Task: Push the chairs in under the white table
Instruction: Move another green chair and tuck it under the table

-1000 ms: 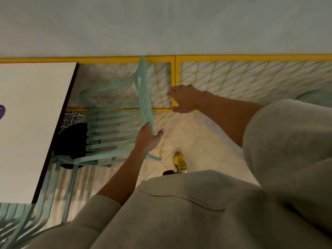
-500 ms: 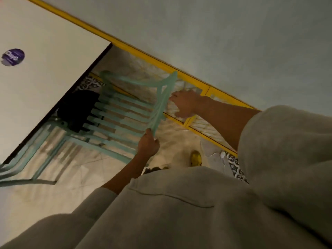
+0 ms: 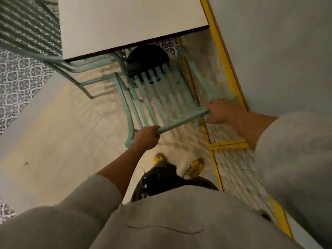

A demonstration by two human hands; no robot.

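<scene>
A mint-green slatted chair (image 3: 161, 97) stands in front of me, its seat facing the white table (image 3: 129, 22) and reaching toward the table's near edge. My left hand (image 3: 146, 138) is closed around the left end of the chair's top rail. My right hand (image 3: 221, 111) grips the right end of the same rail. A second mint-green chair (image 3: 30, 33) stands at the table's left side, its legs reaching under the tabletop.
A black round table base (image 3: 147, 57) sits under the table, just beyond the chair seat. A yellow-framed mesh panel (image 3: 228, 142) and a grey wall (image 3: 278, 51) run close along the right. Pale floor tiles lie to the left, patterned tiles beyond. My yellow shoes (image 3: 195, 167) are below.
The view has swung round so the table is now ahead of me. My right hand has moved from the yellow frame onto the chair's top rail; both hands now hold the rail.
</scene>
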